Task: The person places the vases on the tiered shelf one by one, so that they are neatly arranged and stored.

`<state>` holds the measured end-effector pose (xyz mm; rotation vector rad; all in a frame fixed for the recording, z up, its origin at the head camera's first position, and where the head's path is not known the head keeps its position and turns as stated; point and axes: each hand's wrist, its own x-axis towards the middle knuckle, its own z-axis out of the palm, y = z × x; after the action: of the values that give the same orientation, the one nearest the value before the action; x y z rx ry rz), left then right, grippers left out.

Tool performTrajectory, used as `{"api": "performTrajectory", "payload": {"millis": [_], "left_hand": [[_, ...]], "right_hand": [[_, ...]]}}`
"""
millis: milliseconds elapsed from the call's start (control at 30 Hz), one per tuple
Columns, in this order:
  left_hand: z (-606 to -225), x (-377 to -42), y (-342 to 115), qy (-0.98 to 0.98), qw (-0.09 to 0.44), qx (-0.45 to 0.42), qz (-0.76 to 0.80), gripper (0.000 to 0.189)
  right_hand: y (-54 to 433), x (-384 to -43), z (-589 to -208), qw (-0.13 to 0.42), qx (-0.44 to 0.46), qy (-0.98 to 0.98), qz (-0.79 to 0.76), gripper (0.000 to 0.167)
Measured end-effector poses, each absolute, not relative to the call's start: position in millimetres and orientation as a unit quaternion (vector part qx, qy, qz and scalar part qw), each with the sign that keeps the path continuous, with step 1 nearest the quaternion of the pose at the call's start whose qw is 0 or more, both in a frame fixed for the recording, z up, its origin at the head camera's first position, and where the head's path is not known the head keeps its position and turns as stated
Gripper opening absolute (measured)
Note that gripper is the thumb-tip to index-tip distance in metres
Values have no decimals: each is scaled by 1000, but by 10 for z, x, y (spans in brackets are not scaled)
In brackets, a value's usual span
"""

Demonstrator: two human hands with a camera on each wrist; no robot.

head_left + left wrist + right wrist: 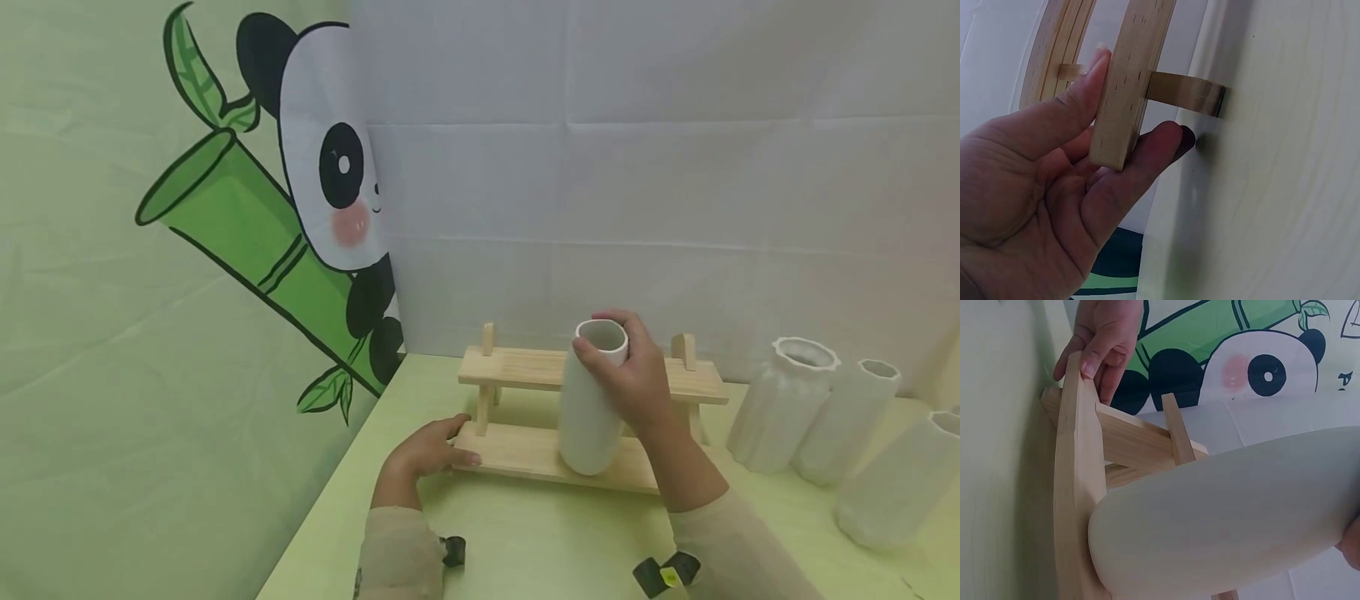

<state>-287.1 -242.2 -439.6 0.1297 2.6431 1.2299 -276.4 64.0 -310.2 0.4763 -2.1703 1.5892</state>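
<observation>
In the head view a two-tier wooden stand [517, 448] rests on the table. My left hand [426, 450] pinches the left end of its lower board, thumb above and fingers underneath, as the left wrist view shows on the board [1129, 81]. My right hand [637, 379] grips a tall white vase [587, 425] near its rim, thumb at the front left and fingers round the back. Slightly tilted, the vase has its base at the lower board, right of the middle. In the right wrist view the vase [1222, 512] overlaps much of the stand.
Right of the stand are a fluted white vase [780, 408], a slimmer white vase [847, 425] behind it, and another tilted-looking white vase [896, 487] nearer the right edge. A panda-and-bamboo cloth [330, 275] hangs on the left, a plain white sheet [660, 183] behind.
</observation>
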Motion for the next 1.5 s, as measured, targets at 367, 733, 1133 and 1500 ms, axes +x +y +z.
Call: {"api": "performTrajectory", "payload": {"millis": [367, 733, 1133, 1500], "left_hand": [[-4375, -2874, -2408, 903, 115, 39, 412, 90], [-4375, -2895, -2446, 903, 113, 45, 412, 87], [-4383, -2929, -2437, 908, 120, 48, 399, 86], [-4389, -2926, -2463, 907, 127, 41, 399, 89]], "right_hand": [[449, -2912, -3192, 203, 172, -776, 571, 46], [291, -3006, -3229, 219, 186, -739, 609, 46], [68, -3038, -3236, 194, 189, -742, 613, 50], [-125, -3056, -3241, 186, 198, -732, 625, 50]]}}
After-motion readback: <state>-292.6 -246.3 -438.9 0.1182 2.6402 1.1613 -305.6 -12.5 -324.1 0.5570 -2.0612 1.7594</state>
